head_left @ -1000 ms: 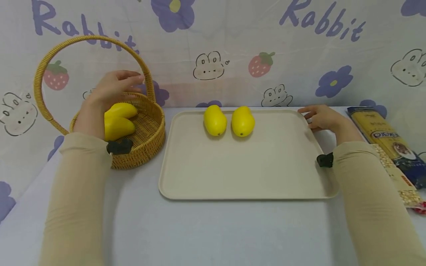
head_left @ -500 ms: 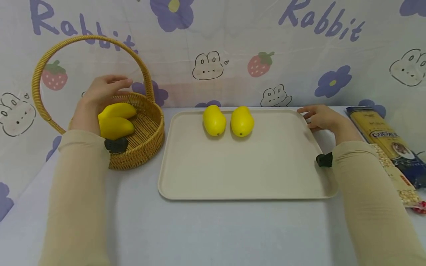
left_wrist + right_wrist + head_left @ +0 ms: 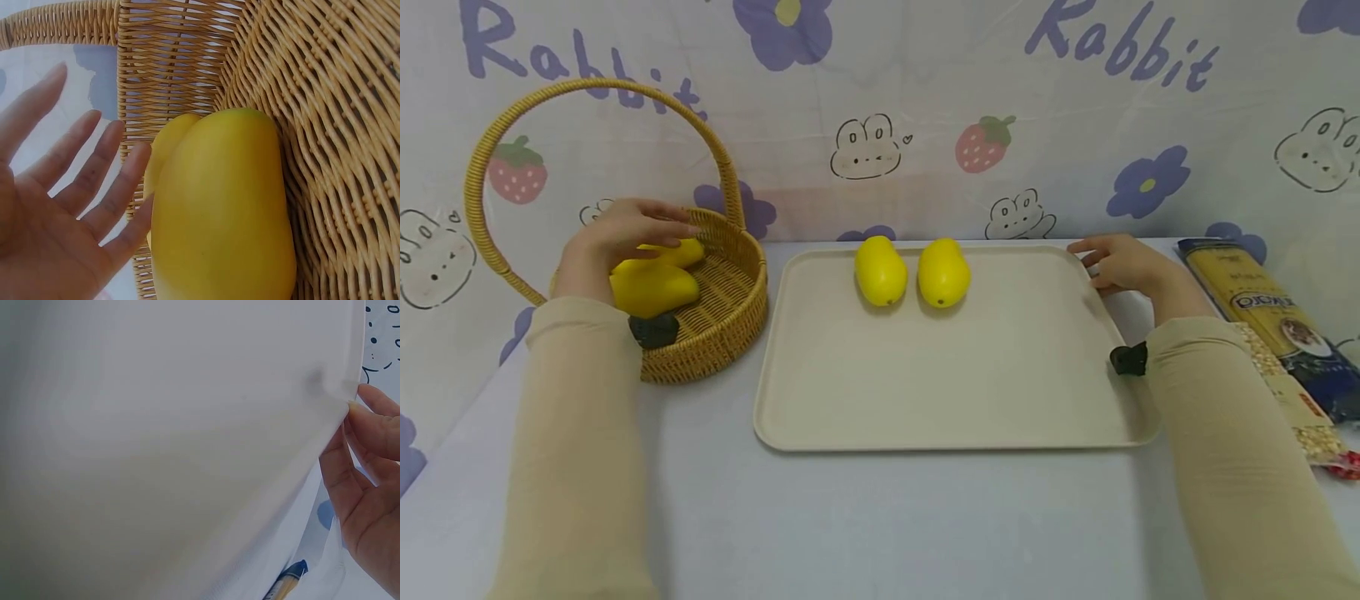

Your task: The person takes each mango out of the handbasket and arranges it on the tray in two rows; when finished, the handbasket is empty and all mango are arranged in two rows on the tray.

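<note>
My left hand (image 3: 628, 227) hovers over the wicker basket (image 3: 741, 321), its fingers spread. Beneath it lie two yellow mangoes (image 3: 658, 287); in the left wrist view the nearer mango (image 3: 222, 206) overlaps the other, and my fingertips (image 3: 134, 159) are right beside them. My right hand (image 3: 1123, 265) is at the far right corner of the beige tray (image 3: 955, 375). In the right wrist view the thumb (image 3: 372, 428) lies on the tray's rim with fingers behind its edge, pinching the corner. Two more yellow mangoes (image 3: 881, 271) sit side by side along the tray's far edge.
The basket's tall arched handle (image 3: 591, 83) rises around the left hand. Right of the tray lie a yellow and blue food packet (image 3: 1262, 308) and a clear bag of pale grains (image 3: 1311, 417). A printed cloth (image 3: 910, 75) hangs directly behind.
My left hand has drawn back leftward and lowered toward the mangoes in the basket. The right hand stays at the tray corner, and the mangoes on the tray stay put.
</note>
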Available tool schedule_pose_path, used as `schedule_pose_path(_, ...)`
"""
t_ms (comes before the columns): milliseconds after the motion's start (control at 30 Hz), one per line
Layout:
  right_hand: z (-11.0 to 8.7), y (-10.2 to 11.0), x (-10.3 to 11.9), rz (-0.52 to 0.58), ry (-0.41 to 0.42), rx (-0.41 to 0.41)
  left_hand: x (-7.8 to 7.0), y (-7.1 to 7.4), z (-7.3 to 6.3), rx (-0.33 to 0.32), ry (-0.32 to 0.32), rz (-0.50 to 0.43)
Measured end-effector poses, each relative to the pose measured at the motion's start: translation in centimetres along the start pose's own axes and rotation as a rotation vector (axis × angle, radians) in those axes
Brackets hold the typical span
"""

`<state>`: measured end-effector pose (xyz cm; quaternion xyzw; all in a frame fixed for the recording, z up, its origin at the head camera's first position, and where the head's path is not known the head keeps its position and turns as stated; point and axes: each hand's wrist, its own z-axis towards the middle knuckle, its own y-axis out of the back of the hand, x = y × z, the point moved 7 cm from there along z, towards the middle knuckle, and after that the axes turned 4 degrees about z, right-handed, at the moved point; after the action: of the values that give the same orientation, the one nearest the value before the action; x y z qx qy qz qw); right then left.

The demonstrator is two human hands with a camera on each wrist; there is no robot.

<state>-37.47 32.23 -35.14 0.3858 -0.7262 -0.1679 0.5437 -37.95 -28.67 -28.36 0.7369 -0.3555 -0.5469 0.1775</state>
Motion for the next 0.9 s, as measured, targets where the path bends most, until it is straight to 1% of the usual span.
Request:
schedule_pose_path(167,0.0,0.0,0.0,0.006,0.001,0.003,0.4,-0.2,-0.2,0.017,0.0,0.049)
schedule_pose_path(267,0.0,0.0,0.0,0.012,-0.001,-0.001,0.6,-0.4,-0.4,0.041,0.0,0.102)
schedule_pose_path(400,0.1,0.0,-0.2,0.013,0.001,-0.005,0.5,-0.9,-0.6,0.076,0.0,0.182)
schedule_pose_path(533,0.2,0.0,-0.3,0.013,0.003,-0.006,0.5,-1.3,-0.5,0.103,0.0,0.225)
schedule_pose_path(700,0.2,0.0,-0.3,0.01,-0.003,-0.008,0.7,-1.7,-0.4,0.133,0.001,0.237)
schedule_pose_path(900,0.1,0.1,-0.1,0.004,-0.011,-0.013,0.9,-2.1,-0.3,0.193,-0.003,0.188)
